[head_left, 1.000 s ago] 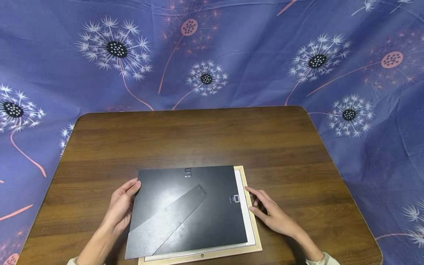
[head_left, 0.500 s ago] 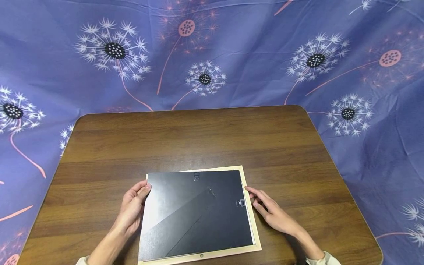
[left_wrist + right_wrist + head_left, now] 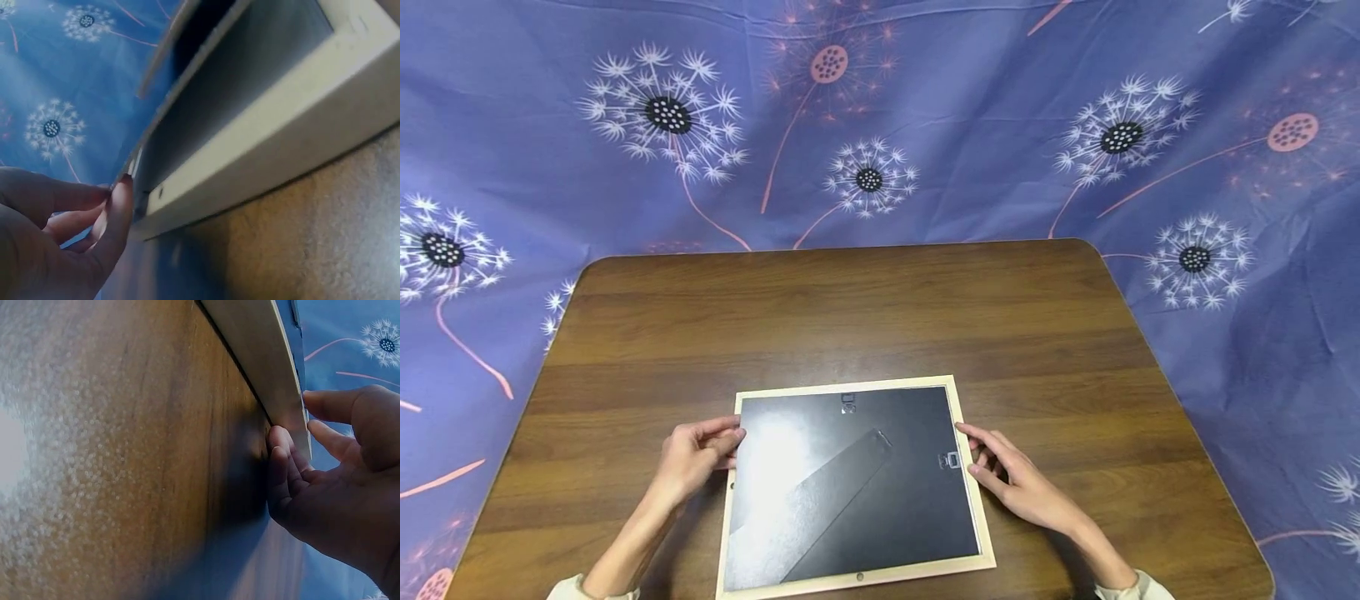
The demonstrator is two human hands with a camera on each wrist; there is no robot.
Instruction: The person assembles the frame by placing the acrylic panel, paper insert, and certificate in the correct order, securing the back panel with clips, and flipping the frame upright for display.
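Settling the black board [image 3: 880,500] into the wooden frame [image 3: 917,568]

Sliding rightward since a second ago, out of an overhang past the left side; now lying almost wholly within the frame's border, baring the pale left rim and covering the white layer visible then along the right. Coming close to a full fit, by this judgement, but falling short of seated: in the left wrist view, leaving a dark gap between the board's left edge and the inside of the frame.

Pinching that raised edge between thumb and fingers with the left grip [image 3: 692,458]. Steadying the right side of the frame with the right grip [image 3: 1018,483], keeping the fingers loosely spread and touching the wood without clasping it, in much the same place as before.

Resting the frame flat on the near part of the table [image 3: 850,317]. Holding the board inside it at a slight tilt, seemingly lower toward the right. Carrying on the board's back a slanting stand leg [image 3: 817,500], a top hanger [image 3: 848,403] and a right-hand hanger [image 3: 950,460]. Hiding anything beneath the board from the head view.
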